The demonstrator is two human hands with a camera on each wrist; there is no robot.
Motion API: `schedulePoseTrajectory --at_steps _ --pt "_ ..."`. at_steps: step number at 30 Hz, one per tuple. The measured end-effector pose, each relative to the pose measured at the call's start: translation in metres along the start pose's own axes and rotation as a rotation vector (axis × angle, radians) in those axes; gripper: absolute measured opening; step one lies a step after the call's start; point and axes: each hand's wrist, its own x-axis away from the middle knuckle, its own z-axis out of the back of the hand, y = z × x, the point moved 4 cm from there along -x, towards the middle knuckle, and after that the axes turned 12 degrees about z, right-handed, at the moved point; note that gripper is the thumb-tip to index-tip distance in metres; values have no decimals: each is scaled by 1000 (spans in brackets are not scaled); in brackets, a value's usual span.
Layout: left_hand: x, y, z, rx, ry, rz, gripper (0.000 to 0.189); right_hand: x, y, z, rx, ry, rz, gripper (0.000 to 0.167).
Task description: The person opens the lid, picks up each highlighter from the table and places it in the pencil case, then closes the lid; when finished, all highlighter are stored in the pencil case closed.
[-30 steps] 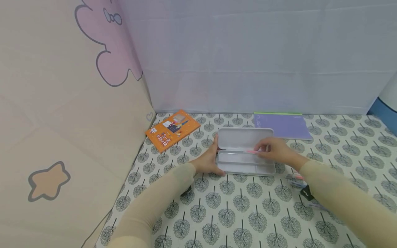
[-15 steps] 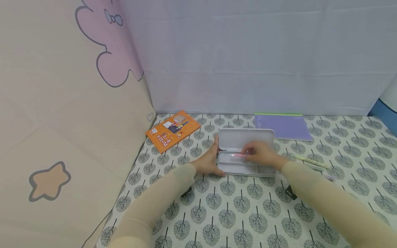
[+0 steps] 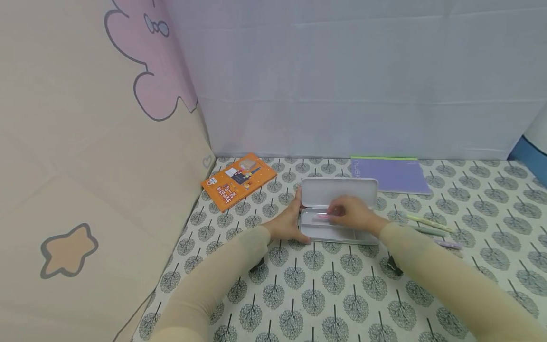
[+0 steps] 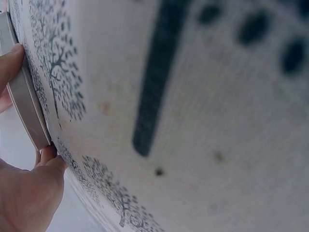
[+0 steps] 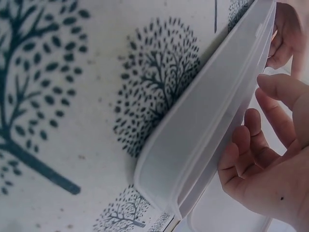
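Observation:
An open white pencil case (image 3: pixel 326 232) lies with its lid (image 3: pixel 318 192) tipped back. My left hand (image 3: pixel 285 222) grips its left end, thumb at the front corner and fingers at the back. In the left wrist view, digits of that hand hold both sides of the case (image 4: pixel 26 108). Over the back compartment is my right hand (image 3: pixel 353 213), with a pink pen (image 3: pixel 322 216) lying beside its fingertips. In the right wrist view the fingers of the right hand (image 5: pixel 270 164) are loosely bent, thumb and index slightly apart, and no pen shows between them.
To the right lie a yellow pen (image 3: pixel 429 223), a green pen (image 3: pixel 430 231) and a purple pen (image 3: pixel 447 244). A purple notebook (image 3: pixel 391 175) is behind the case, an orange book (image 3: pixel 238 180) at back left. Patterned cloth (image 3: pixel 312 275) covers the table.
My right hand has moved left and a little down with the pink pen, which now lies in the back compartment. The pens on the right have come into fuller view. My left hand stays put.

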Motion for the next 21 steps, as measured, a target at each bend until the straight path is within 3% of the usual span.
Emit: schedulePoseTrajectory --at_steps 10,21 --pt "1 -2 -1 12 -1 18 159 13 5 8 -4 48 -2 23" --pt "4 3 1 22 -3 1 160 43 14 36 -19 104 -22 42"
